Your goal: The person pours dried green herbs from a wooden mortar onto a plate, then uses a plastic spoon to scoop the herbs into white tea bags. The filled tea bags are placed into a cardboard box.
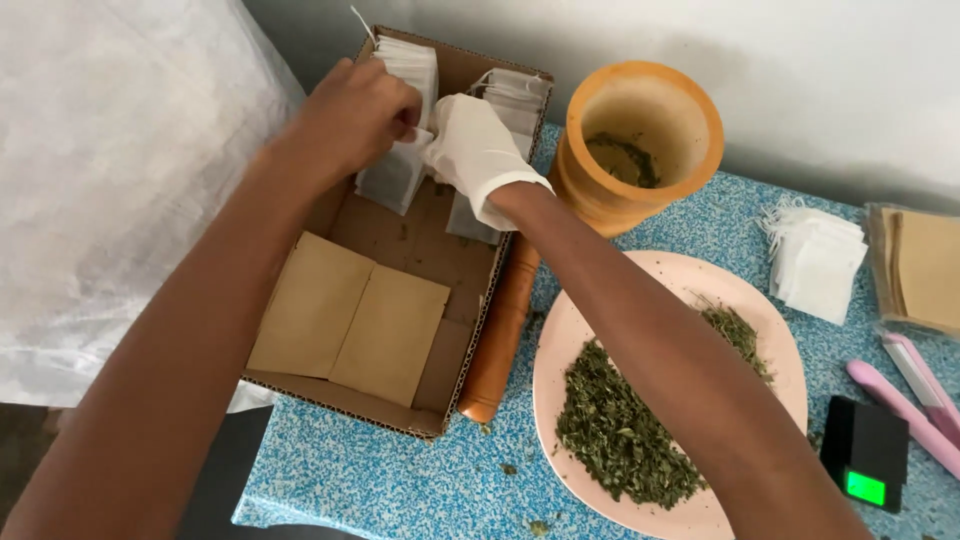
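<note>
**Two hands in a box of little white bags**

The left hand (355,115) is bare. It is curled tight, and its fingers pinch the top of a small white filter bag (395,172). The bag hangs down inside the cardboard box (385,410), near the far end. The right hand (472,148) wears a white glove. It is bent over the same bag and touches it just beside the left hand. Its fingers are curled in, but I cannot tell how tight they grip.

More white bags stand in two rows (515,95) at the back of the box. Two flat brown paper packets (345,325) lie side by side on the box floor, near the front.

Just beside the box lies a wooden pestle (500,335). Behind it stands a wooden mortar (635,140) with a few green bits inside. A pink plate (775,330) holds a pile of dried green herbs (620,435), and the right arm crosses over it. Farther right sit a stack of white bags (815,262), some brown packets (925,270), a pink tool (915,390) and a small black scale (865,450). All of it rests on a blue speckled table (370,480).
</note>
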